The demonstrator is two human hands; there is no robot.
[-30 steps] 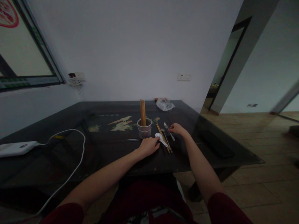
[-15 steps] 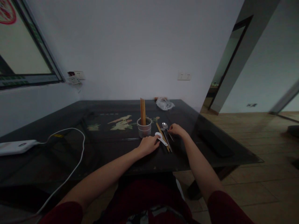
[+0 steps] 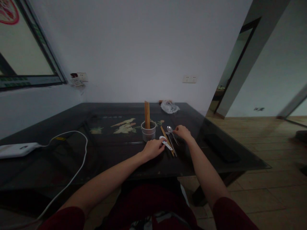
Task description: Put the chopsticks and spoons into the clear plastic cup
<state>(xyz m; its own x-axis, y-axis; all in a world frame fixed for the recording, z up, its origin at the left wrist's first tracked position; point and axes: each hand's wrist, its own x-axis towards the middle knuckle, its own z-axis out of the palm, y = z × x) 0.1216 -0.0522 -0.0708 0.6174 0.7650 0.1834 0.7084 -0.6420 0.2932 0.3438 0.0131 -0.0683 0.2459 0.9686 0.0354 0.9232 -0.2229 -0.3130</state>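
Observation:
My left hand [image 3: 153, 149] rests on the dark table with its thumb and fingers closed on a white spoon [image 3: 169, 146], which lies slantwise across a pair of wooden chopsticks [image 3: 163, 131]. To the right, my right hand [image 3: 183, 132] has its fingers pinched together at the upper handle of a metal spoon [image 3: 169, 129]. The spoon's bowl points away from me. Between the chopsticks and that spoon lies another slim metal utensil [image 3: 174, 150], its far end hard to make out. Behind my left hand stands a metal cup [image 3: 148, 134] holding several upright wooden chopsticks [image 3: 147, 115].
A crumpled clear plastic bag [image 3: 169, 107] lies at the table's back edge. On the right is a flat dark object [image 3: 222, 147]. A white power strip or adapter [image 3: 19, 150] with a white cable [image 3: 84, 153] sits on the left. The wall borders the table's far side.
My right hand has shifted slightly up and away from me at the metal spoon's handle, its fingers still together. My left hand and the white spoon have stayed in place.

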